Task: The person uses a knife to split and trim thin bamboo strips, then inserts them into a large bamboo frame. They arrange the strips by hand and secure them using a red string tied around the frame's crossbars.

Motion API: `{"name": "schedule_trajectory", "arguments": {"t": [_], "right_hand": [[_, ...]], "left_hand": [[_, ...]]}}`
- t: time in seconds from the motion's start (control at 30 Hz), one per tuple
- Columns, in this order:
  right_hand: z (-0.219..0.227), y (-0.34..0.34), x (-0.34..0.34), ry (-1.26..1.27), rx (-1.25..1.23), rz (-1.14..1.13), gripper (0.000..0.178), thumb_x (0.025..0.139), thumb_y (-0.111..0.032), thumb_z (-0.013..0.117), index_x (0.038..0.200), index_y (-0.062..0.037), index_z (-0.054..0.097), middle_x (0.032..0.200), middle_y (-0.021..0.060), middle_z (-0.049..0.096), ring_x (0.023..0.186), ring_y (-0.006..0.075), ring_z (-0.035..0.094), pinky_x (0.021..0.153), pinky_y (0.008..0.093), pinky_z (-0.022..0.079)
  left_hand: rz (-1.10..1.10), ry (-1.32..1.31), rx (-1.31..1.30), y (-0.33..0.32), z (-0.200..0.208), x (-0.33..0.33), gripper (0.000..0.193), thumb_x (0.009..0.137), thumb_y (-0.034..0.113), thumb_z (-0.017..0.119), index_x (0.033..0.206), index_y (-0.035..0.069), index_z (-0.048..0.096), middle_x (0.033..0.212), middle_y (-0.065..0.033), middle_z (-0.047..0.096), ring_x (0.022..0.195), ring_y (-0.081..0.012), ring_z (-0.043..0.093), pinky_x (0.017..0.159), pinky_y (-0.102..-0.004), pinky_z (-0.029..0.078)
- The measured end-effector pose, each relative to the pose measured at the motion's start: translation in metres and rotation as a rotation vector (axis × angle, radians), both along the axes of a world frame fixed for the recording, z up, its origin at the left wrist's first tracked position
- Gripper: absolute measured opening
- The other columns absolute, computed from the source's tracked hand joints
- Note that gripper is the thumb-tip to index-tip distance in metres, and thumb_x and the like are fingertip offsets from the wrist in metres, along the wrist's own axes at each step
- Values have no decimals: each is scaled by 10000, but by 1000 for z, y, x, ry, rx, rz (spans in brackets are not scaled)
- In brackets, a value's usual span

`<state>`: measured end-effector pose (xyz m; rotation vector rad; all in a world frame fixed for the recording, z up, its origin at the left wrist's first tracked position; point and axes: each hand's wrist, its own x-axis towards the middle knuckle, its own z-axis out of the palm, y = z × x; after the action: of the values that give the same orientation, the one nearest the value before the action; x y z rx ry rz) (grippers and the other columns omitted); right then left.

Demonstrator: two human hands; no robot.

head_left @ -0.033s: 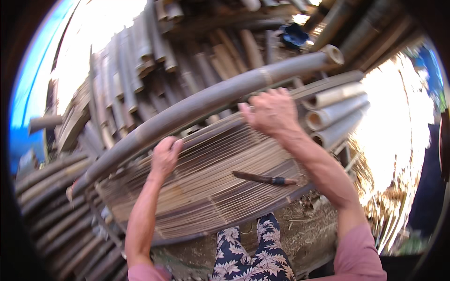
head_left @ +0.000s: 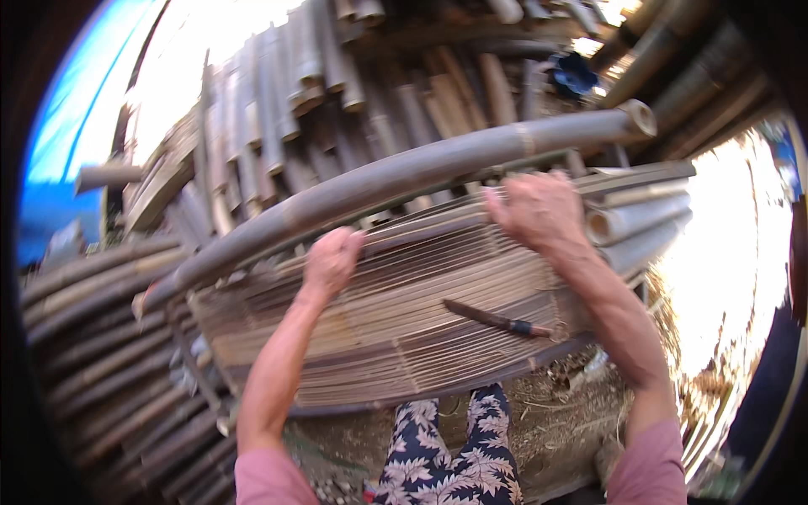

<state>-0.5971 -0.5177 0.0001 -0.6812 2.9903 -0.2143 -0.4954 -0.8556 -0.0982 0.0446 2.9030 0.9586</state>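
A slatted bamboo bench point(head_left: 353, 324) made of long, thin strips lies in front of me. My left hand point(head_left: 332, 261) is closed at its far edge, left of the middle. Farther right along that edge, my right hand point(head_left: 539, 210) is closed too, its knuckles up. Between them runs a bamboo strip point(head_left: 429, 229) that both hands appear to grip; my fingers hide the exact hold. Just beyond the hands, a thick bamboo pole point(head_left: 404, 170) stretches across the far side. A knife point(head_left: 497, 320) with a dark blade lies on the slats, nearer me than my right hand.
Many cut bamboo lengths point(head_left: 273, 109) are stacked beyond the pole. More poles point(head_left: 109, 337) lie at the left. Short bamboo tubes point(head_left: 640, 220) rest at the bench's right end. A blue tarp point(head_left: 63, 168) hangs far left, and a blue bowl-like object point(head_left: 576, 76) sits at the back.
The whole view has turned slightly, so the bench, pole and knife appear farther right. Both hands stay closed at the far edge, with little visible movement against the bench.
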Motion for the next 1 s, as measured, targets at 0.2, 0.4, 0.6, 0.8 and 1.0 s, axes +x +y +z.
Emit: {"name": "schedule_trajectory", "arguments": {"t": [0.2, 0.4, 0.6, 0.8, 1.0], "right_hand": [[7, 21, 44, 100, 11, 164, 427, 955, -310, 518, 619, -55, 584, 621, 159, 618, 585, 343, 625, 595, 454, 502], [-8, 39, 75, 20, 60, 208, 417, 978, -339, 524, 679, -54, 577, 652, 133, 605, 646, 317, 628, 606, 425, 500], [-11, 42, 64, -14, 6, 241, 410, 983, -352, 526, 698, -59, 564, 674, 131, 613, 656, 310, 631, 606, 428, 501], [-27, 46, 66, -170, 39, 220, 408, 975, -364, 525, 718, -48, 561, 694, 149, 619, 676, 346, 630, 620, 451, 499], [-21, 36, 39, -144, 118, 298, 415, 964, -390, 545, 744, -38, 547, 718, 169, 618, 695, 367, 624, 618, 465, 480]], "left_hand": [[246, 65, -150, -26, -26, 40, 666, 983, 574, 373, 628, 68, 619, 685, -177, 624, 709, -394, 598, 662, -503, 473], [355, 25, -76, -12, -32, 72, 557, 951, 507, 486, 668, 53, 641, 707, -182, 632, 739, -380, 617, 662, -482, 475], [639, -132, -84, -4, -22, 51, 601, 966, 514, 426, 707, 42, 692, 715, -227, 643, 701, -426, 627, 649, -495, 467], [645, 54, -125, 6, -45, 68, 575, 961, 471, 471, 648, 30, 667, 665, -211, 632, 678, -407, 621, 655, -492, 463], [628, 138, -102, -7, -60, 46, 538, 956, 440, 496, 629, 38, 641, 650, -214, 611, 640, -416, 600, 598, -491, 438]]}}
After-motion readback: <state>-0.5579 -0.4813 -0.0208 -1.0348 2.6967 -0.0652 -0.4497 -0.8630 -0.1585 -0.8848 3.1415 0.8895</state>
